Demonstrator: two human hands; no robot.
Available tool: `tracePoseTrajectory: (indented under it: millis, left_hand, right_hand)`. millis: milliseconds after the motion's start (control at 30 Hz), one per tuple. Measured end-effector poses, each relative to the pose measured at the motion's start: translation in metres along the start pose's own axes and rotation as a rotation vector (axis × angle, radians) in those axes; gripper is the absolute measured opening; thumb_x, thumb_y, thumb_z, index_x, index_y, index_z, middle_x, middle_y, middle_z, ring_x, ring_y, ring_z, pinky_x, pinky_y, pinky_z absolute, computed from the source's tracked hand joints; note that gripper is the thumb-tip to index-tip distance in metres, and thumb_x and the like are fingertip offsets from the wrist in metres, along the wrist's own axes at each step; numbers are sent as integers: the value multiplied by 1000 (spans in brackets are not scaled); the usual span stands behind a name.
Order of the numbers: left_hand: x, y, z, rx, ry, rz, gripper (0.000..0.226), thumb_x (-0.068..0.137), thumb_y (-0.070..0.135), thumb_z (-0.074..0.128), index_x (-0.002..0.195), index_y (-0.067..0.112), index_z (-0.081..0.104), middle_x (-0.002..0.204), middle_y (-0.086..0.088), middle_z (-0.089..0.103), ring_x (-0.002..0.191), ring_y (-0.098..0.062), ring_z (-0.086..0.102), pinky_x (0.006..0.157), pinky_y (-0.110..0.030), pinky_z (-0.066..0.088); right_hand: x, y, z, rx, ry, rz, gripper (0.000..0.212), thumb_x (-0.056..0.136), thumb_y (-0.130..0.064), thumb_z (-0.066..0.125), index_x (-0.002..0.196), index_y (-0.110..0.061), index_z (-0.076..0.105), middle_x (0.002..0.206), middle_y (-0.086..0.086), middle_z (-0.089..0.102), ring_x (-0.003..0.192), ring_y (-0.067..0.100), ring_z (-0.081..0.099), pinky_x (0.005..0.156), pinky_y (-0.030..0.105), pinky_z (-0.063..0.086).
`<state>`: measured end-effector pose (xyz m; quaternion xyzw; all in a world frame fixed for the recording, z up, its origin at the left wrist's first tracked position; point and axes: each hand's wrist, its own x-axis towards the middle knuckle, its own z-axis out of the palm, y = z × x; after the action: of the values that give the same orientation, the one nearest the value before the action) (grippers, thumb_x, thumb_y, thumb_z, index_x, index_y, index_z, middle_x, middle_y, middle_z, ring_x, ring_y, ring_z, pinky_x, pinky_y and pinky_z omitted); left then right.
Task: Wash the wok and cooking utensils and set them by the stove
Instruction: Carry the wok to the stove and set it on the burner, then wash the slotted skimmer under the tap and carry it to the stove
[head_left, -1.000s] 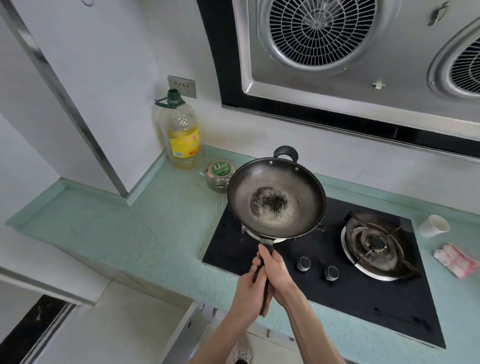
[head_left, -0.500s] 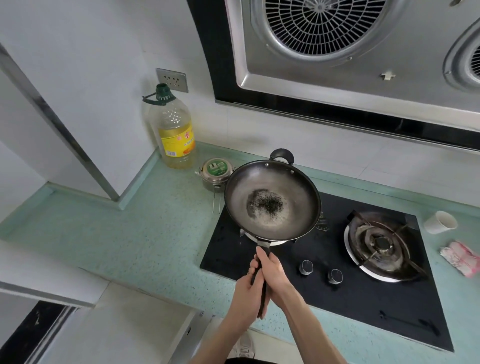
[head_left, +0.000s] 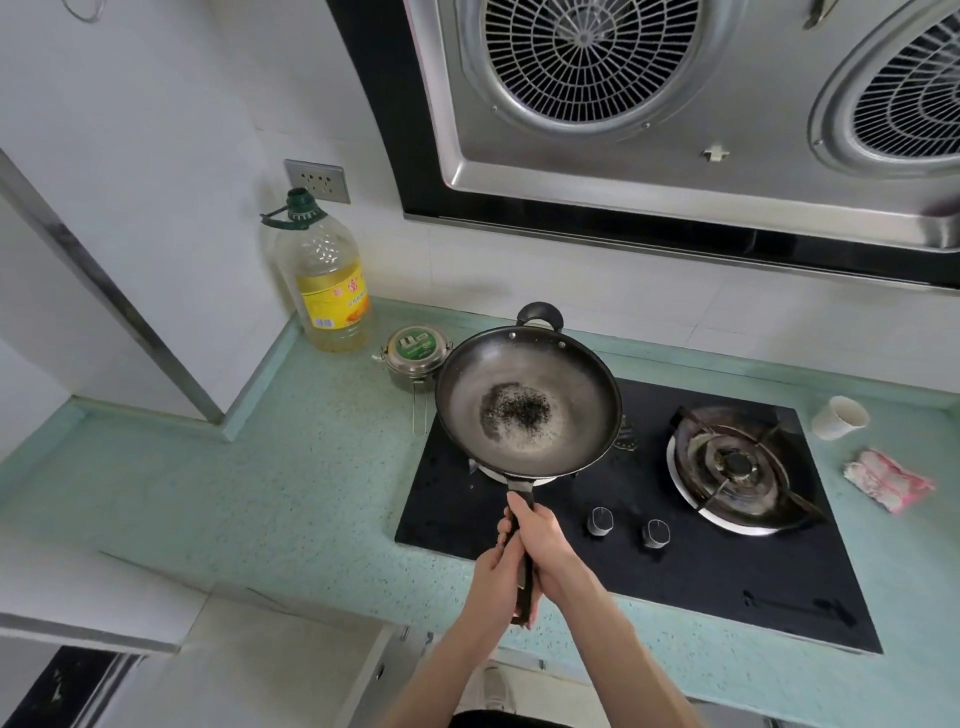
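A dark round wok (head_left: 566, 395) with black burnt bits in its middle is held up over the left burner of the black stove (head_left: 649, 566). Its long black handle points toward me. My left hand (head_left: 493, 577) grips the lower part of the handle. My right hand (head_left: 543, 545) grips it just above, thumb along the top. The wok tilts a little toward me. A small loop handle shows at its far rim. No cooking utensils are in view.
An oil bottle (head_left: 327, 280) and a small steel tin (head_left: 413, 358) stand on the green counter (head_left: 234, 493) left of the wok. A paper cup (head_left: 839, 417) and a pink cloth (head_left: 888, 480) lie right of the right burner (head_left: 737, 462). The range hood (head_left: 675, 104) hangs above.
The wok stays in both hands over the left burner. My view has shifted slightly; the hands' grip on the handle is unchanged.
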<state>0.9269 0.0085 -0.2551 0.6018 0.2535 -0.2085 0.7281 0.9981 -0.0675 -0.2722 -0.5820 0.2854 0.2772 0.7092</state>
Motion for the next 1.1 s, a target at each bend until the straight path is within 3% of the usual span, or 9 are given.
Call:
tracePoseTrajectory:
  millis: [133,267,400,467,600,700,800,933,1100]
  left_hand:
    - [-1,3,-5,-20,-8,-59,36,104,40,52,104,7,67,77,-6,73,69,-20,71,63,-30,53]
    - [-5,6,-16,142,-101,-7,46,104,47,46,109,5,64,76,-15,68,60,-26,65,58,-34,53]
    - [-14,6,-27,241,-110,114,41,106,44,43,111,8,62,84,-19,72,65,-25,68,59,-31,55]
    - [-19,1,-32,326,-55,178,40,107,44,40,106,10,61,87,-18,72,65,-19,70,61,-28,58]
    - [-25,-27,-44,473,164,336,35,108,42,36,104,21,63,90,1,69,81,-9,68,77,-29,58]
    - [-30,-55,-55,616,263,437,32,107,43,35,111,26,62,96,11,68,88,-4,65,83,-28,53]
    - [-43,-79,-62,747,325,527,33,106,42,38,125,27,59,118,17,62,109,-2,57,93,-23,45]
    - [-64,-101,-58,910,373,685,29,102,35,48,124,22,61,121,12,62,113,-8,54,89,-28,49]
    - [-83,-134,-35,1113,412,803,26,97,28,59,119,17,63,124,4,63,115,-17,57,95,-35,49]
  right_hand:
    - [-7,0,3,5,28,-16,24,103,-28,58,97,-6,58,69,8,63,59,22,60,62,35,54]
    - [-16,5,-6,-117,89,-94,34,104,-38,53,107,-5,63,83,12,76,77,27,74,74,39,61]
    - [-31,10,-22,-348,153,-282,35,104,-43,49,101,-11,63,81,0,67,77,18,65,72,31,55]
    - [-43,15,-28,-440,157,-384,29,102,-44,50,100,-18,61,86,-9,69,84,13,69,76,27,55]
    - [-77,29,-41,-654,256,-519,26,106,-40,50,125,-26,58,111,-12,69,102,6,65,79,14,47]
    - [-93,50,-58,-770,330,-658,34,106,-37,51,134,-19,58,125,-6,66,117,11,62,94,24,51]
    - [-104,76,-78,-981,421,-768,40,106,-38,50,140,-18,55,134,-3,62,123,16,56,97,32,50]
    - [-120,109,-104,-1148,455,-875,42,106,-40,47,142,-19,52,139,-2,60,129,20,54,105,42,49]
    - [-140,145,-145,-1240,461,-900,43,106,-41,48,141,-17,54,140,1,60,130,23,56,108,42,46]
